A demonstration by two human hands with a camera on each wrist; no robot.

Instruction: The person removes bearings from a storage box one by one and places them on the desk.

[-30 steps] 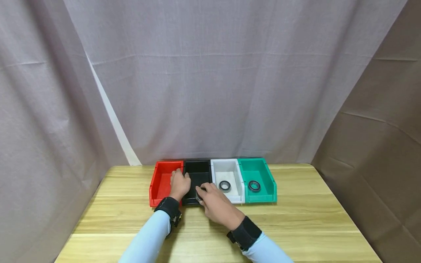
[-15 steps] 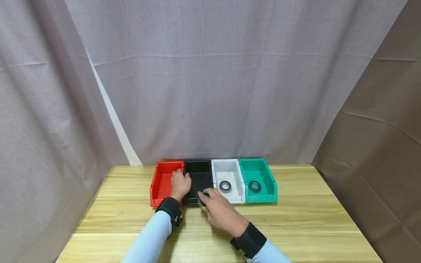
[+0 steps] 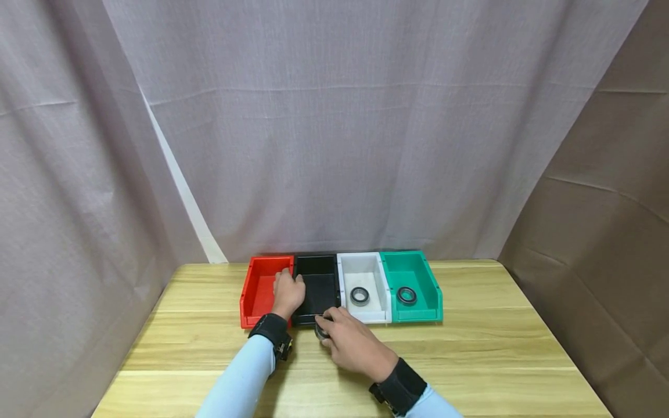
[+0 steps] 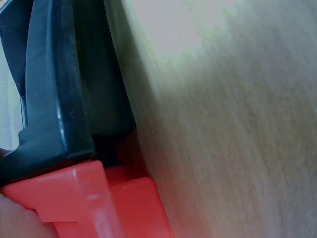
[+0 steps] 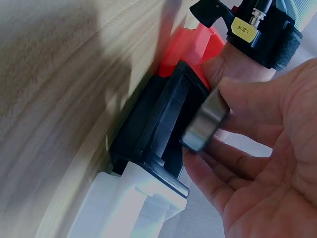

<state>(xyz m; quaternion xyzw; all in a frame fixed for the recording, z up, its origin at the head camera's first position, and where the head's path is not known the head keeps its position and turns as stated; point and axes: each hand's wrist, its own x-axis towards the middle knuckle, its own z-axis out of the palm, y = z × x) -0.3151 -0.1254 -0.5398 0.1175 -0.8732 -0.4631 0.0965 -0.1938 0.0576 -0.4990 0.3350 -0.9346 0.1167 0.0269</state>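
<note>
Pinching a bearing (image 5: 204, 124) near the black bin (image 3: 319, 287) is the right hand (image 3: 358, 345); the left hand (image 3: 287, 295) rests at the red bin (image 3: 258, 293), its grip too hidden to tell.

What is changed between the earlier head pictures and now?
The right hand, pinching a silver metal ring, moved down the head view, from over the black plastic bin to near its front edge. Nothing was taken or released.

The left hand stayed at the red plastic bin; one dark metal ring stayed in the white plastic bin, another in the green plastic bin.
</note>
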